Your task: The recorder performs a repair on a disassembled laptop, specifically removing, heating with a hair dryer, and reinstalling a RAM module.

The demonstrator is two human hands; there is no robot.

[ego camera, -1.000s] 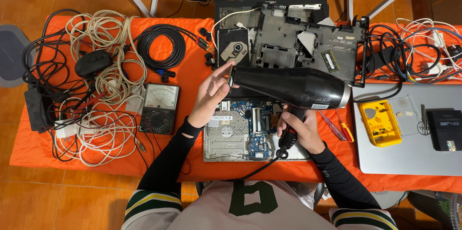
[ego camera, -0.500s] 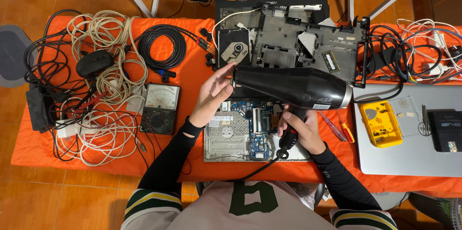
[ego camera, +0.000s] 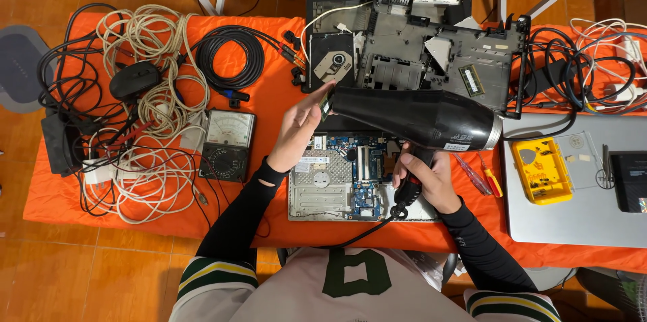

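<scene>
While the dryer [ego camera: 418,118] is kept gripped by the right hand [ego camera: 423,175], a small chip [ego camera: 325,103] stays pinched in the left hand's [ego camera: 296,134] fingers at its nozzle; little has shifted.

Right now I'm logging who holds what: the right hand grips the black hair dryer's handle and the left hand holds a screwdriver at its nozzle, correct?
Not quite. In the head view the left hand holds a small green memory chip, not a screwdriver, at the nozzle. The right hand does grip the black hair dryer by its handle.
</scene>
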